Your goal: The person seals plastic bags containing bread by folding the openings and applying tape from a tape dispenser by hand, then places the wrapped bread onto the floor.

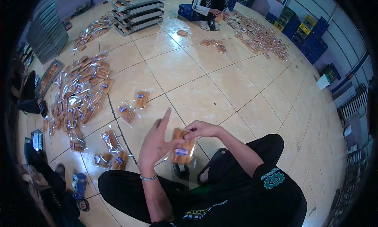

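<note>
A clear-wrapped pack of bread rolls (182,152) with a blue label hangs in front of my lap. My right hand (202,130) pinches its upper edge between thumb and fingers. Beside it, on the left, is my left hand (155,144), its index finger stretched up and its thumb reaching across the pack's left side. Whether that thumb presses on the wrapper is hard to tell. Close by on the tiles lie two wrapped packs, one bread pack (141,99) and another bread pack (126,113), with a small group of packs (111,140) nearer my knee.
A large heap of wrapped bread (80,95) spreads at left, and another heap (262,36) lies far right by a seated person (210,8). Stacked metal trays (138,14) stand at the back. Crates (309,32) line the right wall. Another person (45,183) sits at lower left.
</note>
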A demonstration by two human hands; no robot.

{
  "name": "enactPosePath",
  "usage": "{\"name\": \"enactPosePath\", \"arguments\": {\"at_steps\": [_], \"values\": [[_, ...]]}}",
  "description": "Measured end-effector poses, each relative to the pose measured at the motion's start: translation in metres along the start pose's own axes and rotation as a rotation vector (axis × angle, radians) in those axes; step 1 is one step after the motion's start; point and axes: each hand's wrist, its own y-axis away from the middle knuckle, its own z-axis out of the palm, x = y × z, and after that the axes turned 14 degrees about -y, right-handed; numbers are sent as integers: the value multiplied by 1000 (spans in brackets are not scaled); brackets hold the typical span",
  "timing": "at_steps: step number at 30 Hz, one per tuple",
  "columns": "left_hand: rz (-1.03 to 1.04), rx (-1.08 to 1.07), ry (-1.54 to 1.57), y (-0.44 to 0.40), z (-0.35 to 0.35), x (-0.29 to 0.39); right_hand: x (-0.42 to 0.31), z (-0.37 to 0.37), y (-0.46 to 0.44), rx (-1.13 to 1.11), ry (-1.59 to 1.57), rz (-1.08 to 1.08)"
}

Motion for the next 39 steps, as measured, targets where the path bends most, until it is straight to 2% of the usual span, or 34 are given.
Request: {"name": "enactPosePath", "arguments": {"at_steps": [1,2,3,5,6,7,8,9,10,11,12,13,15,16,17,19,20,22,24,26,27,29,30,32,34,36,37,39], "values": [[16,148,-128,-1,0,-2,23,-16,3,120,47,-33],[31,298,-261,-1,-3,-4,39,-35,10,338,-103,-58],[26,298,-268,0,-8,-3,58,-59,19,548,-253,-81],[-127,455,54,5,-20,6,161,-144,21,824,-940,-577],[-159,465,55,6,-23,5,146,-135,26,1061,-967,-473],[-206,643,166,8,-26,2,125,-123,29,1291,-974,-348],[-262,826,266,11,-30,-1,115,-113,21,1259,-968,-295],[-235,993,452,12,-35,-1,107,-100,12,1136,-805,-239],[-290,1015,438,18,-40,-2,105,-92,1,1005,-647,-191],[-292,1208,623,25,-47,-3,106,-82,-19,971,-648,-153],[-269,1403,808,31,-53,-2,106,-71,-45,849,-496,-37],[-277,1536,751,36,-57,0,106,-57,-71,727,-348,69],[-256,1627,750,48,-65,6,96,-12,-129,587,-76,108],[-215,1700,763,54,-68,9,107,1,-165,510,182,-28],[-121,1675,834,63,-68,12,119,12,-203,427,431,-173],[-94,1691,817,72,-71,13,97,49,-261,398,747,-181],[-58,1693,826,75,-73,12,80,58,-280,379,732,-197],[-52,1726,810,77,-76,10,48,77,-322,327,1218,-69],[-207,1761,970,79,-80,16,65,62,-368,235,1427,-81],[-172,1719,937,82,-79,14,55,61,-366,199,1333,79],[-150,1657,960,85,-79,11,66,58,-369,178,1320,76],[-159,1658,996,86,-81,5,92,41,-365,208,1199,-42],[-134,1648,1041,85,-81,4,109,39,-358,204,1216,-25],[-158,1653,1136,79,-82,4,140,36,-330,374,1145,-153],[-196,1569,1137,74,-79,2,132,54,-280,377,1175,-72],[-203,1508,1109,68,-76,1,154,62,-248,520,1251,-280],[-212,1463,1127,66,-75,1,159,65,-231,534,1263,-282],[-204,1393,1158,63,-73,3,160,63,-205,412,956,-196]]}}
